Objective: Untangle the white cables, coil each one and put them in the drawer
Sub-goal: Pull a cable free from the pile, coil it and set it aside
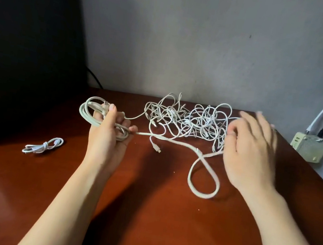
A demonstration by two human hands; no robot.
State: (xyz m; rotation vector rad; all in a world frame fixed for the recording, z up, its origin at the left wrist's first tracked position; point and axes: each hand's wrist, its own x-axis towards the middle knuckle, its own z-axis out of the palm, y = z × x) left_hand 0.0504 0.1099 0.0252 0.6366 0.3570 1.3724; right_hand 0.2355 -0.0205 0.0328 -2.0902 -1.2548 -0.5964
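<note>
Head view: a reddish table [141, 214] bears the tangle of white cables [188, 120] by the wall. The right hand [251, 153] (blurred) hovers spread-fingered at its right edge, holding nothing. The left hand [108, 133] grips a part-wound thick cable [203, 195]; a small coiled cable [42, 147] lies apart, left.

I can read no text, label, brand, number or sign anywhere in my head view. The pale green plastic power block [309, 148] by the wall on the right shows two small slots on its face. Any marking there, or on the plugs of the tangled white cables [188, 120], is too small and blurred to read.
</note>
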